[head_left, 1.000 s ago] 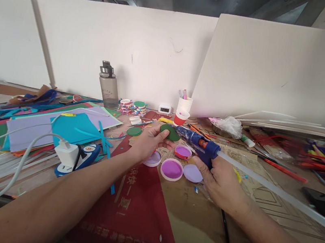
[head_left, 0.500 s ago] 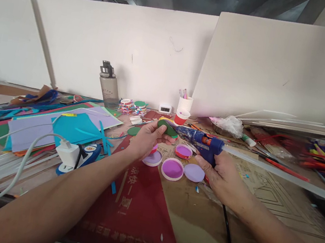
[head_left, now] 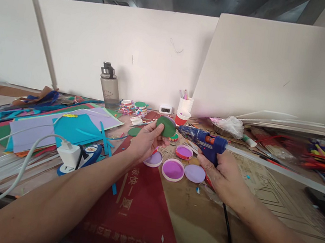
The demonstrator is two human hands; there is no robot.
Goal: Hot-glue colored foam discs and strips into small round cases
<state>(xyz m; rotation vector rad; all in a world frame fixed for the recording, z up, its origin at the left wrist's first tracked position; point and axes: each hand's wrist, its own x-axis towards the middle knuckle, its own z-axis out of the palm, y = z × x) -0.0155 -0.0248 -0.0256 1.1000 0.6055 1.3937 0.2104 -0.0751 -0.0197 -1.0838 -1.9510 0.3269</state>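
My left hand (head_left: pixel 146 140) pinches a green foam disc (head_left: pixel 166 126) and holds it up, tilted toward the glue gun. My right hand (head_left: pixel 224 175) grips the handle of a blue hot glue gun (head_left: pixel 205 142), whose nozzle points left at the disc's edge. A long clear glue stick (head_left: pixel 281 171) juts out of the gun's back to the right. Below the hands lie purple-lined round lids (head_left: pixel 172 169) and a loose purple disc (head_left: pixel 194 173) on the cardboard.
Coloured foam sheets (head_left: pixel 66 126) are piled at left beside a white charger (head_left: pixel 67 153) with its cable. A water bottle (head_left: pixel 109 85), a paper cup of pens (head_left: pixel 185 104) and a small clock (head_left: pixel 165 108) stand against the white boards. Craft sticks clutter the right.
My left hand has raised the green disc and turned its face toward me. My right hand lifted the glue gun a little, bringing its nozzle closer to the disc.
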